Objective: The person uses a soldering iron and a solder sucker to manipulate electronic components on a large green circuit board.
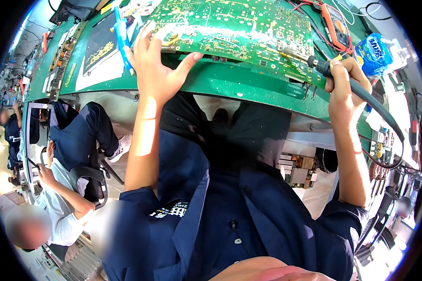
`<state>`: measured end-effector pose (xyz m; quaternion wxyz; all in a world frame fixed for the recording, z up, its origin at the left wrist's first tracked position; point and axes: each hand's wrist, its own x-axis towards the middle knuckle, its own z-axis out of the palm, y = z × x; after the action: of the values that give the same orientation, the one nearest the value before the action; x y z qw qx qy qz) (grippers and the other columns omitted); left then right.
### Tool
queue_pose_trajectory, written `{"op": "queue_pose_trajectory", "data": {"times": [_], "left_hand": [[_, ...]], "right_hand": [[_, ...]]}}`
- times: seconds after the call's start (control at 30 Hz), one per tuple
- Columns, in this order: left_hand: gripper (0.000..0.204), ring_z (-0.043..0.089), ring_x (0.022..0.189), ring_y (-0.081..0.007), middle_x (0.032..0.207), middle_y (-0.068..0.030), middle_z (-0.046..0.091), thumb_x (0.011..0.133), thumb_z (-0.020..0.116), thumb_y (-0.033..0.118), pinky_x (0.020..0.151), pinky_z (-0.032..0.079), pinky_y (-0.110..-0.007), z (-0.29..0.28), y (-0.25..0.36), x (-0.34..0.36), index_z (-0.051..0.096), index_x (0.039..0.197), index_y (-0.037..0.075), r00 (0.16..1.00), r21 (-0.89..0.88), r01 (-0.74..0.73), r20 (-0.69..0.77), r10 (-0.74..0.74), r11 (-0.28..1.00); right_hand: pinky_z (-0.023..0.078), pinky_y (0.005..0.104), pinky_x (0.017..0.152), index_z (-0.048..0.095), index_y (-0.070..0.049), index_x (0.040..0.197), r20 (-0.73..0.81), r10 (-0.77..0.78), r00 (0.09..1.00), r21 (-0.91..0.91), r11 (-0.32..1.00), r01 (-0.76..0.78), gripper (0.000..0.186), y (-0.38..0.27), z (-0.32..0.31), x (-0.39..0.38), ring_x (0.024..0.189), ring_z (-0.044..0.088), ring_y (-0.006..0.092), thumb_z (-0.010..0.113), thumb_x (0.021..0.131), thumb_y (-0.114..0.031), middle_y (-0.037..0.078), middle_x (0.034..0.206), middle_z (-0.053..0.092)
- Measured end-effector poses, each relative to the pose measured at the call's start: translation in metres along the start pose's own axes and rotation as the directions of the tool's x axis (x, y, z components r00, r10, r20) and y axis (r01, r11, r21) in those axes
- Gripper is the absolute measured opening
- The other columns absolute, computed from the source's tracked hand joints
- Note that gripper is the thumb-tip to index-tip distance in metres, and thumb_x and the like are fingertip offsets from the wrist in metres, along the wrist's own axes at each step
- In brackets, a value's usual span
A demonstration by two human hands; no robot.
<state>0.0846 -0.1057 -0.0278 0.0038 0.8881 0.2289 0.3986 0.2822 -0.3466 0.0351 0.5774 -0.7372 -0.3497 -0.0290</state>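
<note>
A large green circuit board [248, 33] lies on the green bench top, with bright glare across its middle. At its left end, my left hand [157, 70] is open, thumb out to the side and fingers reaching over the board's edge. My right hand [349, 86] grips a soldering iron [320, 65] by its black handle near the board's right end. The iron's thin tip points left over the board; whether it touches a joint I cannot make out. A thick dark cable trails from the handle past my right wrist.
Left of my left hand lie a blue pen-shaped tool [122, 40] and a dark panel [101, 44] on white paper. An orange multimeter [335, 28] with red leads and a blue-labelled package [373, 54] stand at the right. A seated person [63, 196] is at my left.
</note>
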Motion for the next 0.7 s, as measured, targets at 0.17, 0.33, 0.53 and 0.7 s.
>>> {"op": "queue_pose_trajectory", "data": {"times": [0.17,0.33,0.53,0.7], "left_hand": [[0.058,0.050,0.108,-0.0313,0.112,-0.0131,0.057,0.068,0.077,0.044,0.095,0.032,-0.041,0.0060,-0.0056,0.0004,0.060,0.108,0.005,0.997,-0.076,-0.011,-0.071,0.006,0.997],[0.056,0.054,0.100,-0.0309,0.106,-0.0116,0.059,0.067,0.078,0.043,0.090,0.036,-0.040,0.0075,-0.0096,-0.0003,0.061,0.104,0.004,0.995,-0.085,-0.034,-0.091,0.026,0.996],[0.052,0.052,0.098,-0.0316,0.102,-0.0123,0.058,0.066,0.080,0.041,0.088,0.037,-0.039,0.0080,-0.0098,-0.0020,0.062,0.098,0.003,0.994,-0.075,-0.028,-0.105,0.020,0.997],[0.052,0.052,0.097,-0.0309,0.102,-0.0123,0.057,0.066,0.081,0.040,0.088,0.038,-0.039,0.0078,-0.0111,-0.0030,0.062,0.097,0.002,0.995,-0.092,-0.004,-0.096,-0.004,0.996]], "right_hand": [[0.031,0.0199,0.046,0.053,-0.003,0.062,-0.016,0.057,0.998,-0.017,0.998,-0.057,0.023,0.0017,0.0002,-0.0007,0.047,0.042,0.0035,0.058,0.082,-0.013,-0.001,0.050,0.049],[0.031,0.0213,0.048,0.052,-0.003,0.061,-0.028,0.042,0.999,-0.018,0.999,-0.042,0.024,0.0050,0.0012,-0.0008,0.047,0.041,0.0044,0.058,0.082,-0.014,0.000,0.050,0.049],[0.030,0.0220,0.050,0.051,-0.004,0.058,-0.029,0.037,0.999,-0.005,0.999,-0.038,0.026,0.0062,0.0021,-0.0008,0.048,0.040,0.0057,0.057,0.082,-0.014,0.001,0.049,0.047],[0.028,0.0215,0.050,0.050,-0.005,0.058,-0.017,0.087,0.996,0.054,0.995,-0.086,0.027,0.0082,0.0016,0.0023,0.049,0.039,0.0057,0.057,0.082,-0.015,0.000,0.051,0.046]]}}
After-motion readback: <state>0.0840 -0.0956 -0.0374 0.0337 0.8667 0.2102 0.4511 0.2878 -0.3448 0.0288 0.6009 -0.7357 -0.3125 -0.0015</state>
